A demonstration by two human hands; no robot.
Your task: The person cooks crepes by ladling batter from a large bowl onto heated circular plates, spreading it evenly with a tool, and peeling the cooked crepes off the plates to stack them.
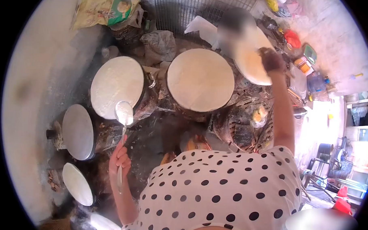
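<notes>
My left hand (121, 159) is closed round the thin handle of a metal ladle (124, 113). White batter lies in the ladle's bowl, which overlaps the lower edge of a round griddle covered with pale batter (117, 84). At the upper right, my stretched-out right hand (271, 61) is over the edge of a large pale round flatbread (252, 62). Its fingers look curled, but shadow hides what they hold, if anything. Between the two hands, another round griddle carries an even, pale beige layer of batter (200, 80).
Further round hot plates (78, 131) stand along the left wall, one pale (78, 184). A printed sack (102, 10) and a grey bag (158, 45) lie at the back before a wire grid (183, 9). Jars and bottles (317, 83) line the right wall.
</notes>
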